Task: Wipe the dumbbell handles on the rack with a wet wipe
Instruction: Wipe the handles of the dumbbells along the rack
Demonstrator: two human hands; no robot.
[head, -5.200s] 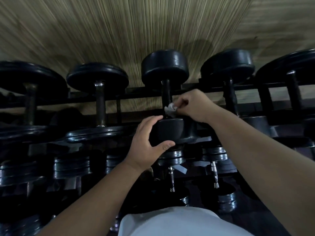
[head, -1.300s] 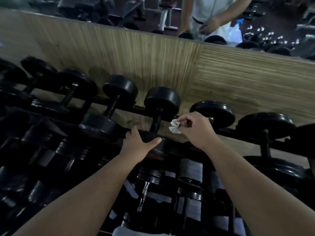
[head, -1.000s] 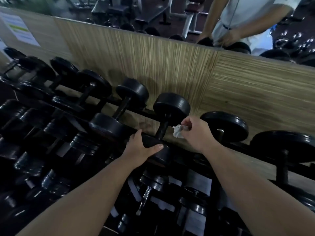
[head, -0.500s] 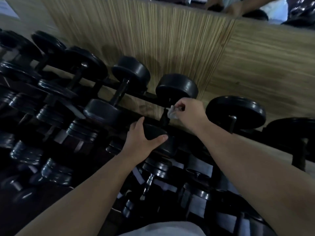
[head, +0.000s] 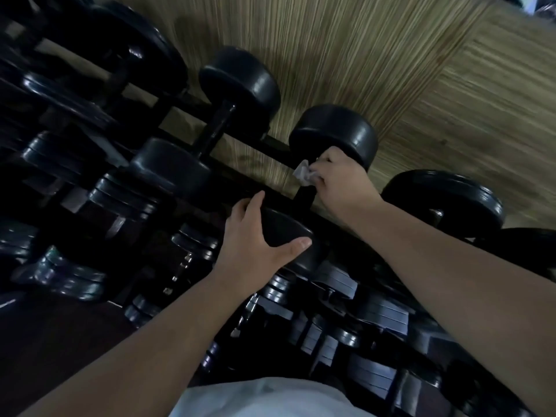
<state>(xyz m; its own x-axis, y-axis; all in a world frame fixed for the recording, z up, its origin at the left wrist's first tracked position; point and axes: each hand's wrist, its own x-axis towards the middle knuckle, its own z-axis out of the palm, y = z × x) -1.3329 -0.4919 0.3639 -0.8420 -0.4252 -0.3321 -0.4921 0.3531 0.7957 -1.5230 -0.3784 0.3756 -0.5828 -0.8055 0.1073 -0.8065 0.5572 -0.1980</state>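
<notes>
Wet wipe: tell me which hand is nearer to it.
Right. The right hand pinches the wipe at the dumbbell handle. The left hand is apart from it, lower, gripping that dumbbell's near head.

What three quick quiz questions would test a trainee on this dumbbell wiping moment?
1. True or false: the right hand holds the wet wipe at the handle of a dumbbell.
2. What does the left hand grip? A. the near head of that dumbbell B. a spray bottle C. the wood panel
3. Fill in: behind the rack stands a ____-grain wall panel.

Key: 1 true; 2 A; 3 wood.
</notes>
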